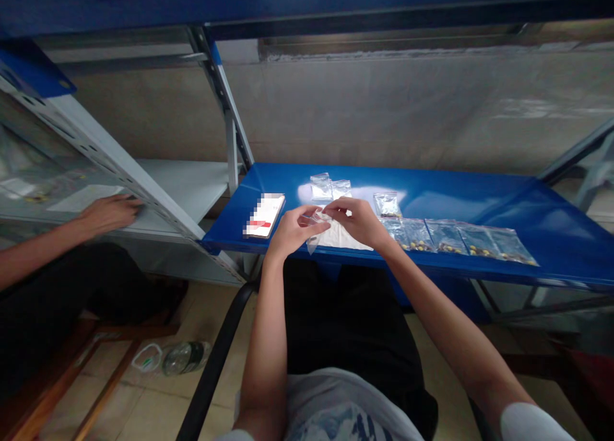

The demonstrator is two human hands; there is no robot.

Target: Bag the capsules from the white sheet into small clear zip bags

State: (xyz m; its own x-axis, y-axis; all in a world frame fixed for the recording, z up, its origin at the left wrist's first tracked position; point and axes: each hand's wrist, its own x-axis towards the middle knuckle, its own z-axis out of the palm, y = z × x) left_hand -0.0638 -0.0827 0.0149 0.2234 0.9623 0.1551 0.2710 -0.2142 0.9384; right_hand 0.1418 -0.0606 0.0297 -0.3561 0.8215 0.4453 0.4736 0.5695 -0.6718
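My left hand (291, 231) is closed in a pinch on a small clear zip bag (313, 244), which hangs down at the shelf's front edge. My right hand (359, 219) is curled beside it, thumb and forefinger pinched at the bag's upper edge. What little the bag may contain is hidden by my fingers. Beneath my hands lies a white cloth or paper (348, 237). Just right of it, a row of clear zip bags (444, 237) holds small yellow and brown pieces. Another zip bag (386, 204) lies behind that row.
Two small zip bags (320, 186) lie at the back of the blue shelf (480, 191). A flat white object (267, 214), partly pixelated, is on the left. A metal upright (110, 159) separates me from another person's hand (112, 212). A plastic bottle (185, 358) lies on the floor.
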